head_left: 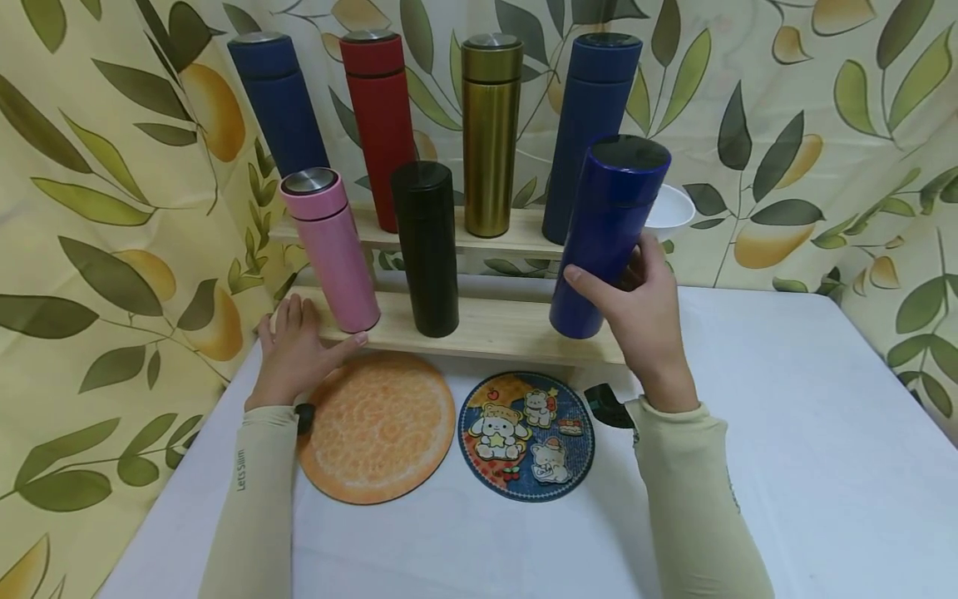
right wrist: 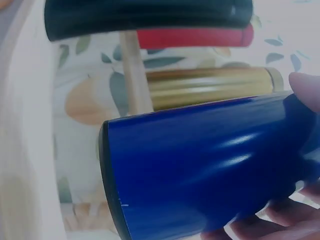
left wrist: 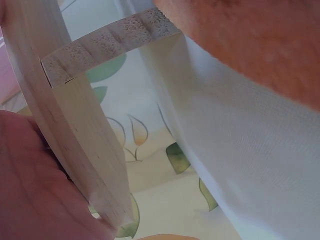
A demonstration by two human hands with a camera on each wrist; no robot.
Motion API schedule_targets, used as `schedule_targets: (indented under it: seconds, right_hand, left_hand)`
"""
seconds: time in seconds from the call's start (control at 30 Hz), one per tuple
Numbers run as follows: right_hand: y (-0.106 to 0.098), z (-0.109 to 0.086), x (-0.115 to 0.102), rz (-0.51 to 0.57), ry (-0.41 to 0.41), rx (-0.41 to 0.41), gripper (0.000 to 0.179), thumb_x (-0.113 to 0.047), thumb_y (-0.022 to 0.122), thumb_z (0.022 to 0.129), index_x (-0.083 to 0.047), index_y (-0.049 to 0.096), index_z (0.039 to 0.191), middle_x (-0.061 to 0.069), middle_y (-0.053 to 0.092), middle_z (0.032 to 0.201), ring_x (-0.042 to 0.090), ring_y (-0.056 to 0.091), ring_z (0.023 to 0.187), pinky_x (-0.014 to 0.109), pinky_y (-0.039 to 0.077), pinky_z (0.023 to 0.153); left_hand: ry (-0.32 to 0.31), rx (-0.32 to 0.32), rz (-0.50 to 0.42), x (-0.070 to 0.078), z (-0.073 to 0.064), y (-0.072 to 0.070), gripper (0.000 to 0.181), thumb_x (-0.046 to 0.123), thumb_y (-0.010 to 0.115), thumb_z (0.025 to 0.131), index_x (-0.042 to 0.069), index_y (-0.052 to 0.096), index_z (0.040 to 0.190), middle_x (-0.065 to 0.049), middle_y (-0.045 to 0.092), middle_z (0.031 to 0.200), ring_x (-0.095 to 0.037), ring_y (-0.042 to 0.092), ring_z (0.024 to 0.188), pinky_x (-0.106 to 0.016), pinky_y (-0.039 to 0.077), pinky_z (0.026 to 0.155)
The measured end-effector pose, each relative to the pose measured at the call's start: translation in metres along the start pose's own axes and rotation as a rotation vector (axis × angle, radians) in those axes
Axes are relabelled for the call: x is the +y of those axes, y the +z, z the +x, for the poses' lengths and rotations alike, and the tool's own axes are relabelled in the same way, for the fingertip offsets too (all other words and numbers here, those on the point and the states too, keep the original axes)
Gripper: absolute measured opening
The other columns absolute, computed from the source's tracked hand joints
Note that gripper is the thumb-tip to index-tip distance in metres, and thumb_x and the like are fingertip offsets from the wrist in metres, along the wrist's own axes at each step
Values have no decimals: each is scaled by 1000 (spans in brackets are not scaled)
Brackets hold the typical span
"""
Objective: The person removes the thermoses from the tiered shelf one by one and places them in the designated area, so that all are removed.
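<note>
Head: seven bottles (head_left: 614, 220), two mats (head_left: 377, 428)

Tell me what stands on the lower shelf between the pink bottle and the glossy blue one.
In the head view, one black bottle stands there, nearer the pink bottle than the glossy blue bottle.

Item: one bottle (head_left: 609, 225), glossy deep blue, cylindrical, dark-topped, dark rim at the base; lid on; nearly upright, top uppermost; held just off the lower board, over its right-hand stretch. 
Item: one two-tier rack (head_left: 505, 329), pale wood, visible grain, upper board set behind and above the lower; standing upright at the far side of the white-covered tabletop (head_left: 793, 416).
</note>
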State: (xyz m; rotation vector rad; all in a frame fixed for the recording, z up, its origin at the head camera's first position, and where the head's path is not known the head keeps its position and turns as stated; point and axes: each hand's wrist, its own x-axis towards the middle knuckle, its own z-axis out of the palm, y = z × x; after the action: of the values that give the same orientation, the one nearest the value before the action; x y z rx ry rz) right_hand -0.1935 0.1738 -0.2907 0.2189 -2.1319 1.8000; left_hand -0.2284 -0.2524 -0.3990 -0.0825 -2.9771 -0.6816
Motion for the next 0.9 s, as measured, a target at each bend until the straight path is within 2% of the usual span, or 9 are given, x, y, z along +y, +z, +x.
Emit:
schedule_targets:
  seconds: [0.23, 0.43, 0.73, 0.9]
  right_hand:
    - [-22, 1, -4, 0, 0, 96, 76, -20, 84, 93, -20, 47, 160, 9, 54, 157, 37, 53, 142, 61, 39, 117]
    - [-42, 3, -10, 63, 25, 183, 78, -16, 87, 90, -23, 50, 158, 9, 53, 157, 36, 52, 142, 59, 35, 119]
    - [-79, 6, -7, 172, 85, 335, 75, -9, 85, 92, -20, 50, 157, 9, 50, 158, 31, 46, 145, 54, 21, 126]
    - [-99, 10, 2, 195, 128, 386, 78, -7, 84, 94, -22, 47, 160, 5, 46, 163, 29, 41, 149, 52, 13, 127]
  left_hand:
    - [3, 1, 0, 0, -1, 1, 126, 81, 59, 93, -11, 13, 166, -36, 5, 172, -51, 0, 160, -74, -9, 119]
    - [9, -3, -5, 0, -1, 0, 126, 81, 58, 93, -11, 12, 166, -36, 4, 172, -51, -1, 160, -74, -10, 119]
    - [8, -7, 4, 0, 1, -1, 127, 81, 58, 93, -13, 13, 165, -37, 5, 172, -52, 1, 160, -74, -9, 119]
    - [12, -5, 5, -1, 1, -1, 127, 81, 57, 93, -13, 13, 165, -38, 5, 171, -53, 1, 159, -75, -8, 118]
